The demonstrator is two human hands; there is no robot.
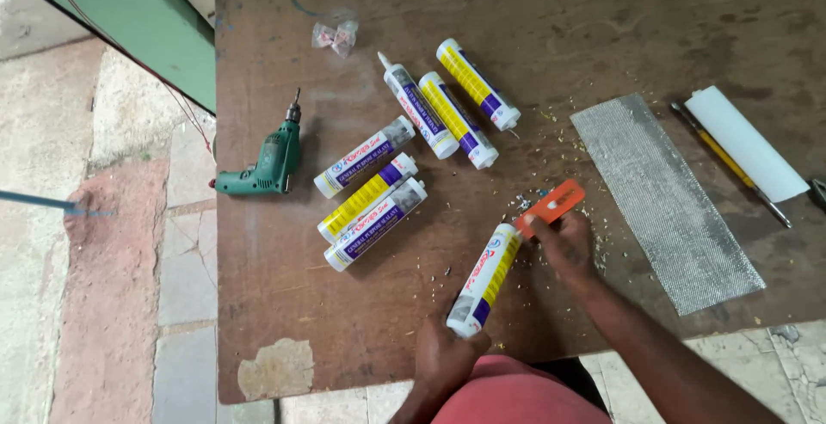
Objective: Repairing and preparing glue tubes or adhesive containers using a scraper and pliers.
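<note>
Left hand [447, 357] clenched the sealant cartridge [486, 278] base, right hand [564, 243] gripped the orange cutter [551, 203] at its 1 o'clock tip; blade best drawn away from fingers.

Worn, matt brown wooden tabletop [602, 11], scuffed and dusty. Glossy plastic sealant cartridge [484, 279]; grey woven mesh strip [667, 200], rough-textured. Green plastic drill [262, 166], metal chuck.

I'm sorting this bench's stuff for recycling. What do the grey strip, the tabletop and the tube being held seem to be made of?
Grey strip: probably metal mesh, with a fine woven texture and a dull sheen. Tabletop: likely plywood or hardboard, brown, matt, scuffed, with a chipped edge. Held tube: apparently glossy plastic with a printed label; the left hand holds its base, the right hand an orange cutter.
</note>
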